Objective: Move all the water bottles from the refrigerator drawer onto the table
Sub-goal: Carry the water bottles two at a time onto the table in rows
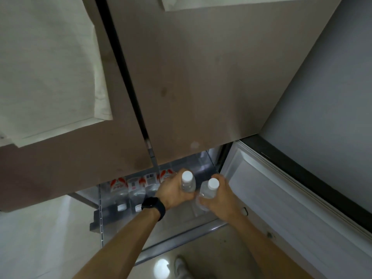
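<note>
**Task items.** The first bottle (188, 183), clear with a white cap, is standing upright in the left hand (173, 191), whose fingers are wrapping its body below the shoulder. The second bottle (209, 190), of the same kind, is being grasped the same way by the right hand (220, 198). The two bottles are sitting just beside each other, with the knuckles of both hands nearly meeting between them. Both are being held over the right part of the open drawer (181, 241).

**Edges and room.**
- Beyond the fingertips, the lower edge of the upper door (201, 87) is overhanging the rear of the drawer, near the caps.
- On the outer side of the right fingers, the white inner face of the open door (281, 198) is standing near.
- Towards the wrists, the drawer's front rim is lying well apart from the hands.

**Hidden or unclear.** The hands are covering the bottle bases, so it cannot be told whether they are touching the drawer floor. On the outer side of the left fingers, the lying bottles (136, 190) are running under the upper door's edge. The view is soft and their label print is unreadable.

**Count.**
- Two bottles are in the hands.
- Four red-and-white labels are showing in a row in the drawer.
- Two white caps are pointing towards the wrist side, so the exact number lying there cannot be fixed.
- One dark watch (154, 207) is sitting on the left wrist.
- One pale shoe (181, 265) is showing between the forearms, cut off by the frame edge
</note>
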`<state>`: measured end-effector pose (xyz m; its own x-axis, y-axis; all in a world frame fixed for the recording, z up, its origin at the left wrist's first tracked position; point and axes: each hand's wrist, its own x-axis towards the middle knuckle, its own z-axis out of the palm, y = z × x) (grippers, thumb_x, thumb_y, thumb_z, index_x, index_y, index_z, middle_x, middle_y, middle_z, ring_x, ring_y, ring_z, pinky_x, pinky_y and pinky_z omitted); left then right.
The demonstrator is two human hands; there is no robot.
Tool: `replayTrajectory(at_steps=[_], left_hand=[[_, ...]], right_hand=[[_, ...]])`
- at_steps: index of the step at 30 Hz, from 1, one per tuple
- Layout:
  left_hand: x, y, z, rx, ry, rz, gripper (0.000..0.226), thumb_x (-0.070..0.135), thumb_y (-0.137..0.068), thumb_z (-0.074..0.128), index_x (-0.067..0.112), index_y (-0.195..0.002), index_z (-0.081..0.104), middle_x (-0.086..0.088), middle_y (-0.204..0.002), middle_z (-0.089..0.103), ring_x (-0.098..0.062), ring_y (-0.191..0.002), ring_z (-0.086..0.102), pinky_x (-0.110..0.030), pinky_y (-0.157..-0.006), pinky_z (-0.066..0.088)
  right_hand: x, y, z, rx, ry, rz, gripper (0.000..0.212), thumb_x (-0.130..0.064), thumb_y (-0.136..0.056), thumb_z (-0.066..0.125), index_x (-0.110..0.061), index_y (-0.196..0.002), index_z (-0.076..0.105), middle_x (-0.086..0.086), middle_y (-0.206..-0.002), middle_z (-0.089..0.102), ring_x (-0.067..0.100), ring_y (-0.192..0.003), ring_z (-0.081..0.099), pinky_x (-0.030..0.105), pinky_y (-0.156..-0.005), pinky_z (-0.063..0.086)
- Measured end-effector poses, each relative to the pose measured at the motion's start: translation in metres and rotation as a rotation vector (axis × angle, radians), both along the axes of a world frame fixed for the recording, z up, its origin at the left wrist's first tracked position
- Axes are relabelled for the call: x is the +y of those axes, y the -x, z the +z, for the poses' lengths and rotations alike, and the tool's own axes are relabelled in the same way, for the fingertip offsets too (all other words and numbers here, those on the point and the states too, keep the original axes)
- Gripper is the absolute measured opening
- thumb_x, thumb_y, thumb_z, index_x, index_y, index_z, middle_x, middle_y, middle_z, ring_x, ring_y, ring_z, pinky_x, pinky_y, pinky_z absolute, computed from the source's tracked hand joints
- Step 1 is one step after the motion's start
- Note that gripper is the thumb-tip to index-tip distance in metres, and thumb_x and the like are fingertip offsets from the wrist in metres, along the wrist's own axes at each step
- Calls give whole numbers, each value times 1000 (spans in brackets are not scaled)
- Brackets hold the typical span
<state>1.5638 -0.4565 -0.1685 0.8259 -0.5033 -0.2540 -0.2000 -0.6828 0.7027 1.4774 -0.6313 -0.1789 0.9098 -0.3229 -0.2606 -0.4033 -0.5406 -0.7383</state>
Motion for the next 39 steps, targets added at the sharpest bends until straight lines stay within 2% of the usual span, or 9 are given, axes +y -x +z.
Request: replayTrajectory(at_steps=[4, 9, 13, 17, 21, 25, 30, 35, 39], left_hand=[[0, 2, 1, -31, -39, -16, 70, 70, -59, 60, 39, -118, 40, 9, -101, 62, -16, -89, 62, -39, -75, 56], [-2, 1, 2, -38, -48, -6, 66, 63, -63, 79, 44, -112, 40, 12, -102, 63, -14, -91, 62, -40, -76, 57], [-3, 6, 14, -52, -41, -41, 56, 51, -70, 80, 34, -110, 45, 8, -96, 64, -16, -87, 63, -43, -77, 57], [8, 18, 34, -137, -30, 5, 58, 52, -71, 80, 33, -112, 44, 7, -98, 66, -17, -87, 65, -44, -75, 58], [25, 42, 72, -260, 4, 64, 60, 56, -72, 79, 33, -114, 44, 10, -102, 65, -14, -89, 64, -40, -74, 58], [43, 80, 118, -352, 60, 203, 62, 67, -65, 72, 36, -111, 45, 12, -99, 66, -12, -87, 65, -40, -72, 58], [80, 156, 165, -471, 138, 399, 55, 52, -68, 83, 32, -106, 48, 14, -94, 66, -2, -87, 64, -32, -76, 57], [142, 258, 189, -526, 64, 565, 63, 67, -65, 79, 30, -108, 53, 14, -97, 67, -6, -89, 65, -32, -79, 59], [190, 353, 200, -499, -40, 730, 54, 61, -65, 79, 29, -102, 55, 13, -88, 68, -5, -83, 65, -37, -77, 57]], right_hand=[[2, 3, -3, 14, -17, -39, 67, -30, -65, 92, -32, -112, 44, -5, -110, 58, 14, -100, 58, 11, -70, 37], [5, 0, 8, 40, -10, -29, 67, -41, -65, 92, -27, -117, 52, -9, -105, 61, 10, -95, 60, 21, -81, 48], [-6, 7, 17, 37, -12, 32, 59, -39, -73, 86, -27, -123, 56, -11, -104, 63, 6, -90, 59, 7, -69, 39], [-10, 14, 31, -24, 45, 23, 53, -41, -71, 86, -28, -114, 59, -14, -96, 63, 12, -96, 66, 18, -78, 47], [-14, 28, 68, -162, 39, 52, 61, -43, -65, 90, -29, -115, 60, -8, -104, 69, 14, -95, 67, 33, -87, 58], [-7, 48, 124, -333, 37, 188, 56, -40, -65, 90, -29, -110, 58, -10, -100, 69, 6, -90, 66, 28, -80, 59], [19, 85, 176, -496, 36, 345, 49, -42, -64, 87, -27, -99, 56, -13, -86, 67, 3, -78, 64, 28, -67, 55], [69, 131, 187, -528, 34, 555, 51, -49, -63, 85, -29, -99, 55, -12, -87, 67, 11, -80, 65, 32, -68, 54], [125, 180, 186, -537, -7, 770, 61, -54, -63, 86, -27, -108, 53, -9, -96, 65, 13, -85, 64, 32, -73, 58]])
